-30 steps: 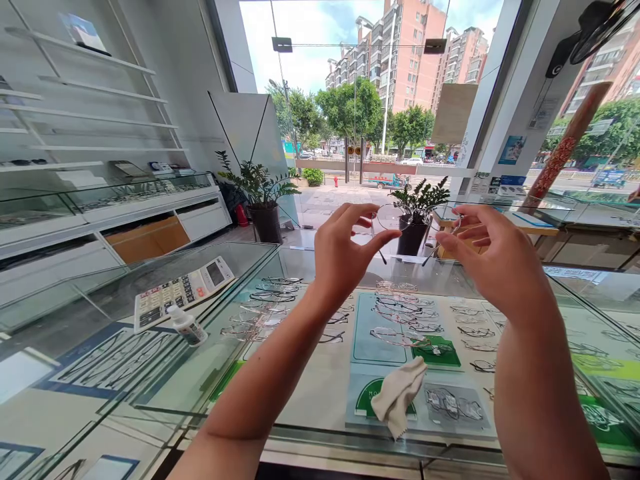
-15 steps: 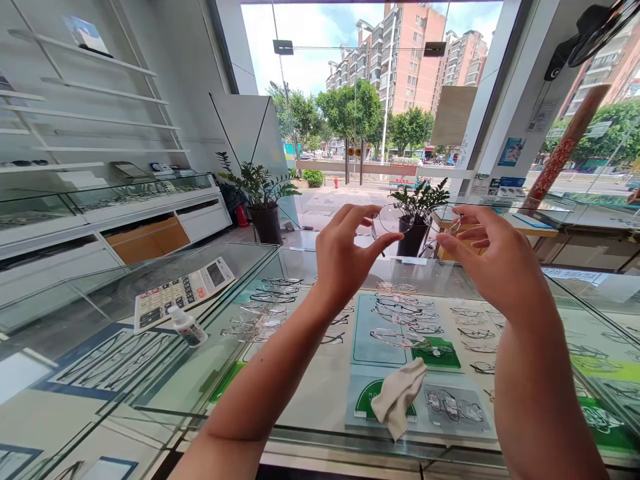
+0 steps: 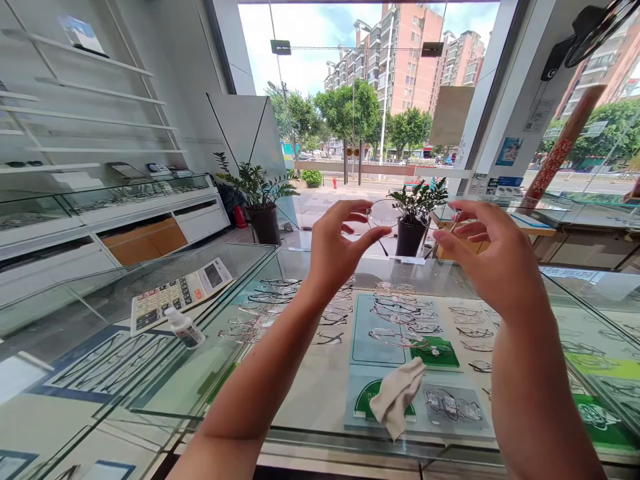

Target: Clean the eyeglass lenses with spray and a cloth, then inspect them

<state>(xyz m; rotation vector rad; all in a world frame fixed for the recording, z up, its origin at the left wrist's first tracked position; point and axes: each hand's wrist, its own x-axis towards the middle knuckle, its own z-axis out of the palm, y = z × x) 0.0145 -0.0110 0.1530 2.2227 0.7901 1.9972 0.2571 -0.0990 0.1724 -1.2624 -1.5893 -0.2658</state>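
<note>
A pair of thin-rimmed glasses (image 3: 384, 225) is held up above the glass display case (image 3: 310, 407), seen against the bright doorway. My left hand (image 3: 343, 240) pinches its left side between thumb and fingers. On the other side, my right hand (image 3: 480, 240) grips the right end of the frame near the hinge. The thin rims and lenses are hard to make out against the background. Below the hands, a crumpled beige cloth (image 3: 397, 398) lies on the case top, beside several glasses in a clear grey packet (image 3: 454, 405).
Left on the case are a calculator (image 3: 183, 293) and a small white bottle (image 3: 184, 328). Rows of glasses (image 3: 400, 310) show in the middle. Potted plants (image 3: 263, 217) stand beyond, by the glass doors. Shelves line the left wall.
Both hands have moved slightly left and up with the glasses between them, and the glasses' angle has changed a little. The view has shifted slightly.
</note>
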